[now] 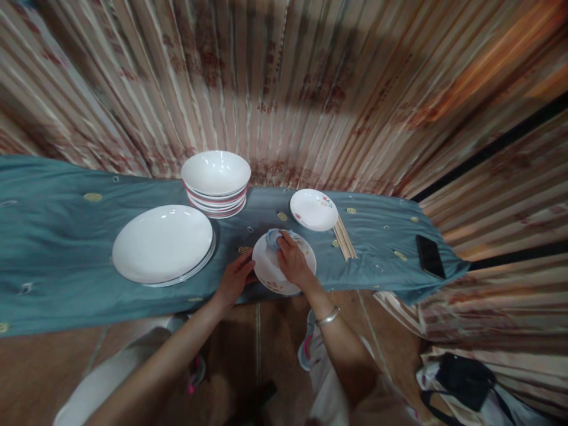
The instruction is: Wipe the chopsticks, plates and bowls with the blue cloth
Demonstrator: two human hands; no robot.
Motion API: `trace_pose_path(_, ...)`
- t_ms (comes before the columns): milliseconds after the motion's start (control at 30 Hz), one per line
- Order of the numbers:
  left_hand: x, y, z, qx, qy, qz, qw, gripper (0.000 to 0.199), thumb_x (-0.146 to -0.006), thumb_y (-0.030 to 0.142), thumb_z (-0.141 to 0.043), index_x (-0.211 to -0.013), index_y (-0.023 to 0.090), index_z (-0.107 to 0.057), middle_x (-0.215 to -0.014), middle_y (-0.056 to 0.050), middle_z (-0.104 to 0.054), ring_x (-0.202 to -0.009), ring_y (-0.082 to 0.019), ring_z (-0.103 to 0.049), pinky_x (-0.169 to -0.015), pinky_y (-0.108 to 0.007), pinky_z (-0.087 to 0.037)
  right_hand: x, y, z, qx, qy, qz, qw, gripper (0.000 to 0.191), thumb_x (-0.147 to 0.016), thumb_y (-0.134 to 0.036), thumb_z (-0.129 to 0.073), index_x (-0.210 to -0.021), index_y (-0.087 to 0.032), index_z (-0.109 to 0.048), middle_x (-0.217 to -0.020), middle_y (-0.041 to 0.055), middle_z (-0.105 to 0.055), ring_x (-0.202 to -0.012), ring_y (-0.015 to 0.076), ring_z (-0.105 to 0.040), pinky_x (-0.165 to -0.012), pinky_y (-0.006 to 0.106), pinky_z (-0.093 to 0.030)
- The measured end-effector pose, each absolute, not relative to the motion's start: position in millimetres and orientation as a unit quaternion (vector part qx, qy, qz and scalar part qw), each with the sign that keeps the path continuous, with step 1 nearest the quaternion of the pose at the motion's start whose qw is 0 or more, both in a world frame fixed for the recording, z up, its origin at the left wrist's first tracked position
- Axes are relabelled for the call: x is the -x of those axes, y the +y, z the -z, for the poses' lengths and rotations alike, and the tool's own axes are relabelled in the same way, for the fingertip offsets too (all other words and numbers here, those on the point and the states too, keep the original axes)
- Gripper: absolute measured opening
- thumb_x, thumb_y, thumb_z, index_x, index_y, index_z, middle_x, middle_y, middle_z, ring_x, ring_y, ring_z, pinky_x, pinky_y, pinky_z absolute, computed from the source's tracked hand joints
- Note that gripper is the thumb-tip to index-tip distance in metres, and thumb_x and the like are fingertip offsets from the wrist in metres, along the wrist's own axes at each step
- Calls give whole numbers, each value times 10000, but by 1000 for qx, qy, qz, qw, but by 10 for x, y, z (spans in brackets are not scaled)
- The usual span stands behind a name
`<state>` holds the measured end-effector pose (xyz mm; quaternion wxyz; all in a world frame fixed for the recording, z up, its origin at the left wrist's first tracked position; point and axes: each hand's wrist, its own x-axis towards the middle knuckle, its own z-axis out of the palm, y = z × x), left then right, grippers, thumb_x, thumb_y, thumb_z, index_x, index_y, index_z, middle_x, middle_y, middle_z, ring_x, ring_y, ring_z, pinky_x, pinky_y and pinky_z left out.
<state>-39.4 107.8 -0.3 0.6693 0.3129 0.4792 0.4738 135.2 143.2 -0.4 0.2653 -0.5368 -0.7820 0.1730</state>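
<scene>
Pinched the plate (pixel 267 269) rim lightly with half-curled left hand (pixel 235 277), apparently to steady it; pressed the cloth (pixel 273 238) down under closely bent right hand (pixel 293 261).

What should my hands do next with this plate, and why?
I'd probably slide the cloth toward the near rim of the plate: your right hand holds it by the far rim, while your left hand seems to steady the left edge.
</scene>
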Motion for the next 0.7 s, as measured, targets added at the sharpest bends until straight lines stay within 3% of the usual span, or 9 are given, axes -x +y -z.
trace_pose_path(400,400,1066,-8,-301,458,-481,684,552,-764,559,-594,-1161,178,-629,-1175,-124,-659,-1130,-315,-580,-780,-436,-563,-1189,1305,-94,456,-804,-275,264,418,-807,-62,-421,-1190,-161,-555,-1429,118,-451,-1320,204,-429,-1114,375,-343)
trace_pose_path(700,409,1070,-42,-309,467,-471,682,557,-742,592,-601,-1121,185,-637,-1156,-115,-667,-1097,-310,-599,-748,-394,-565,-1331,1058,-321,404,-794,-398,220,342,-736,-17,-436,-941,-185,-653,-1115,32,-669,-1064,163,-601,-955,271,-437)
